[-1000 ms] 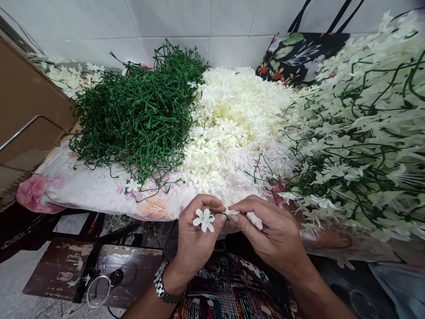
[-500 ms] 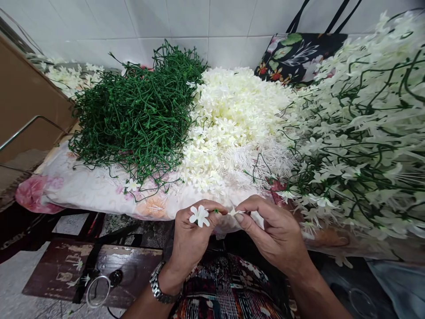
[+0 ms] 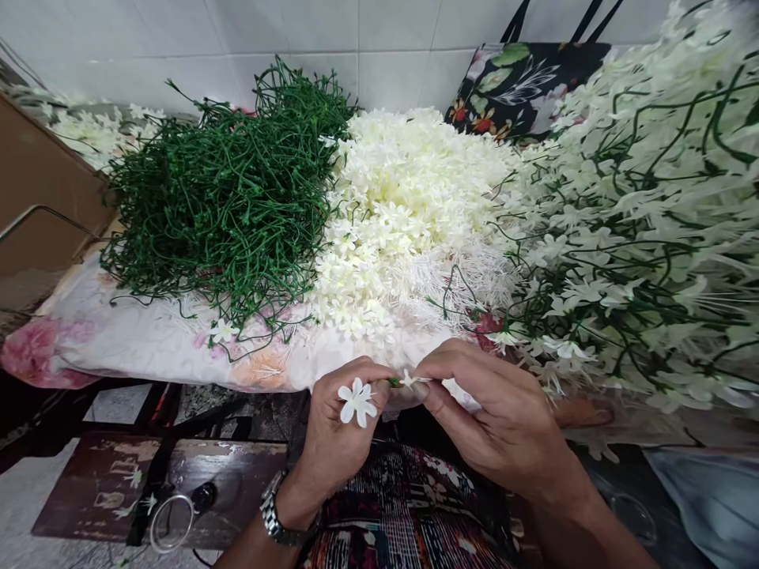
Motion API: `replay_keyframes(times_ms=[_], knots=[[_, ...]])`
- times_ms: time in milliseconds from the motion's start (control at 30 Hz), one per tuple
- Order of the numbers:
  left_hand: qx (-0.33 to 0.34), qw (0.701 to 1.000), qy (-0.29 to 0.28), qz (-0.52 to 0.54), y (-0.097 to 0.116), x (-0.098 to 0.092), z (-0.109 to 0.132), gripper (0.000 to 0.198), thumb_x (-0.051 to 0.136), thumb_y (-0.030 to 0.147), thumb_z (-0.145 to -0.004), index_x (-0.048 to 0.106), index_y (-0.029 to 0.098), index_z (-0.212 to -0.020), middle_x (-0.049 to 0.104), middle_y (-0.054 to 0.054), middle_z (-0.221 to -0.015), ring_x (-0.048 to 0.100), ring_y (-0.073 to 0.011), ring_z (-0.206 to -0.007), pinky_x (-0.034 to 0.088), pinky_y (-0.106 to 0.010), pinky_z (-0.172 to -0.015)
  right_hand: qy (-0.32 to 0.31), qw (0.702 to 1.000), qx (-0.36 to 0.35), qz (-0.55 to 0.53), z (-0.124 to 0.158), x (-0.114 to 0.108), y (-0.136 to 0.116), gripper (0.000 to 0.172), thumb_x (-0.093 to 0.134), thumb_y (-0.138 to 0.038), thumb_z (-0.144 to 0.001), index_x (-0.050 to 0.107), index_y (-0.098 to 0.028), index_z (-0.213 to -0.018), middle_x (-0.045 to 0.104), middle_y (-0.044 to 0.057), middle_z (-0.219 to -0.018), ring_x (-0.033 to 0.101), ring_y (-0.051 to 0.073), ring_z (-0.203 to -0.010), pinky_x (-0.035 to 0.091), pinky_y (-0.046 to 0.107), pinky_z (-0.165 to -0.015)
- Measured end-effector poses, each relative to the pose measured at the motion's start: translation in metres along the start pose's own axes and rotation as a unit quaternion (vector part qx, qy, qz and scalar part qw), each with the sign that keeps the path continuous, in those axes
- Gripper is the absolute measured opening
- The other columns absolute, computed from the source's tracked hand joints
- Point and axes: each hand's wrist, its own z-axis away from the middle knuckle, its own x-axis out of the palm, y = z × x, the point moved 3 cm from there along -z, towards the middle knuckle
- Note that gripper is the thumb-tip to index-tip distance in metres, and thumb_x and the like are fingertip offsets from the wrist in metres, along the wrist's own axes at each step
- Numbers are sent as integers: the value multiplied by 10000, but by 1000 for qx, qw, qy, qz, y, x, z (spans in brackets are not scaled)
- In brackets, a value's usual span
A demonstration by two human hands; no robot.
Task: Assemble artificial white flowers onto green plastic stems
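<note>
Between thumb and fingers, my left hand [image 3: 344, 415] pinches a green artificial stem, whose tip [image 3: 393, 382] pokes out toward the right. A white five-petalled flower [image 3: 357, 402] shows at the back of the same hand. My right hand [image 3: 486, 411] is closed on a small white blossom [image 3: 408, 380], pinched at the fingertips and meeting the stem's green tip. Both hands are held at the front edge of a cloth-covered table [image 3: 148, 348]. Beyond them lie a heap of loose white blossoms [image 3: 403, 197] and a scatter of thin white stamens [image 3: 456, 276].
A tangled pile of green stems [image 3: 225, 197] lies at left, beside a cardboard box [image 3: 41, 182]. Assembled white flower sprays [image 3: 652, 253] rise at right. A floral black bag [image 3: 534, 87] leans against the tiled wall [image 3: 308, 28]. Below left is a brown wooden board [image 3: 231, 482].
The small blossom in my right hand has come onto the stem's green tip, closing the gap between them. The view has shifted slightly.
</note>
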Motion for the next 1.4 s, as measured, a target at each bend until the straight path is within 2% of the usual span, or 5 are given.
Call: replay_keyframes(times_ms=[300,433,833,1100,1400], knots=[[88,990,-34,-102,9,3,-3,185,490,80,-793,572,152,-643,458,35,-534,420,-80,-479,325,-186,-445,-35,994,-41,94,-1,1,-4,146,461,-80,-862,558,-125,-763,557,43,-670,513,139,-650,414,266,-597],[114,987,-43,-105,10,5,-5,213,461,40,-759,473,170,-591,400,47,-522,378,-76,-473,291,-185,-439,-28,993,-41,111,0,6,-2,140,447,-92,-872,531,-133,-767,540,37,-662,504,144,-651,411,273,-607],[93,991,11,-93,7,7,-8,243,433,-4,-659,326,190,-560,338,58,-516,312,-70,-470,235,-175,-423,12,999,-10,47,4,20,10,93,461,-70,-860,492,-151,-829,517,16,-678,489,110,-622,412,228,-569],[84,992,25,-96,6,6,-9,255,407,0,-665,271,195,-573,261,65,-513,258,-65,-464,200,-176,-412,10,1000,1,20,5,26,13,109,458,-53,-855,490,-157,-847,497,9,-688,482,104,-622,414,222,-558],[75,991,22,-104,1,7,-8,239,384,17,-658,255,194,-561,266,56,-514,273,-74,-481,227,-189,-443,8,999,-14,34,3,30,14,101,451,-73,-864,483,-164,-834,491,10,-676,475,118,-625,418,241,-568]])
